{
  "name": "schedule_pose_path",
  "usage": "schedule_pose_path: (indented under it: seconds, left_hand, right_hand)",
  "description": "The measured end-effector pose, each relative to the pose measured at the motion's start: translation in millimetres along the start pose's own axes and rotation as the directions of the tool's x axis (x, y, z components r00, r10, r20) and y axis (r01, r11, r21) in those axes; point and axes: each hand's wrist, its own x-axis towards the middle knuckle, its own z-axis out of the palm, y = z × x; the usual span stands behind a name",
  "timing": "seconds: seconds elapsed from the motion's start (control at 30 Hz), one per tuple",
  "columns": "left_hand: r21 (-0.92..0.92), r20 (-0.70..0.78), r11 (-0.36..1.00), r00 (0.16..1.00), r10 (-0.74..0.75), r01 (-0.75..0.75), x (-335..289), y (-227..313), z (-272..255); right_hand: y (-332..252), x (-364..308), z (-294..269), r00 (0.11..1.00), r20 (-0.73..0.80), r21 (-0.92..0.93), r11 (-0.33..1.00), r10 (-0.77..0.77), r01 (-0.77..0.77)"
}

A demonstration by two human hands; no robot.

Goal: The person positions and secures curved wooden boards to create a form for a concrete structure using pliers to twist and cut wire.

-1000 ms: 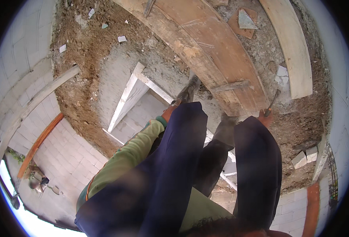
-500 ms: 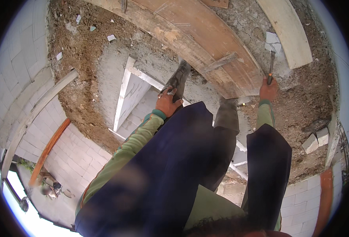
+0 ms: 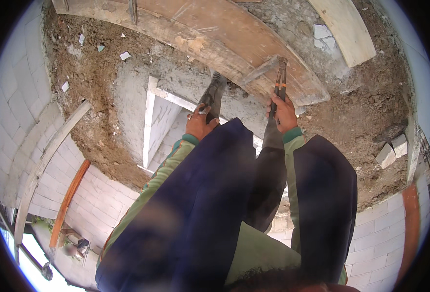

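In my right hand (image 3: 285, 117) is a pair of pincers (image 3: 281, 80) with dark handles and orange bands. My fingers wrap its handles, which stand slightly apart. The metal jaws lie over the large brown wooden board (image 3: 210, 31), at the end of a short wooden cleat (image 3: 258, 71). Whether the jaws grip anything is too small to tell. My left hand (image 3: 201, 125) rests with fingers spread on the dark boot (image 3: 213, 97) of my left leg, holding nothing.
A white-edged opening (image 3: 168, 121) lies below the boots. Around it are wet grey mortar (image 3: 129, 97) and brown soil (image 3: 86, 131). A pale plank (image 3: 344, 31) and broken white tile pieces (image 3: 324, 36) lie right. Broken blocks (image 3: 392, 151) sit farther right. Another person (image 3: 76, 246) is at lower left.
My right hand has carried the pincers left, from beside the white tile pieces to the cleat on the board. My left hand stays on the boot. The view has shifted slightly.
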Motion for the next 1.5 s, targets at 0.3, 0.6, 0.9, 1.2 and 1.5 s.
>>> schedule_pose_path:
  seconds: [0.3,0.6,0.9,1.2,1.5]
  left_hand:
    - [-0.164,-0.020,0.980,0.993,0.116,-0.117,21,-29,-36]
    - [0.168,0.126,0.952,0.964,0.236,-0.255,-10,21,-100]
    - [0.215,0.121,0.956,0.977,0.177,-0.200,4,19,-102]
    - [0.334,0.157,0.922,0.976,0.147,-0.193,8,37,-102]
    - [0.361,0.227,0.915,0.969,0.102,-0.181,8,42,-101]
  right_hand:
    - [-35,56,145,0.940,-0.339,0.306,0.949,0.033,0.077]
    - [-46,34,116,0.949,-0.311,0.387,0.919,0.048,0.080]
    - [-47,4,185,0.936,-0.348,0.374,0.910,-0.042,0.180]
    - [-32,26,121,0.981,-0.192,0.301,0.953,0.033,0.027]
    - [-35,25,46,0.990,-0.037,0.070,0.989,0.135,-0.132]
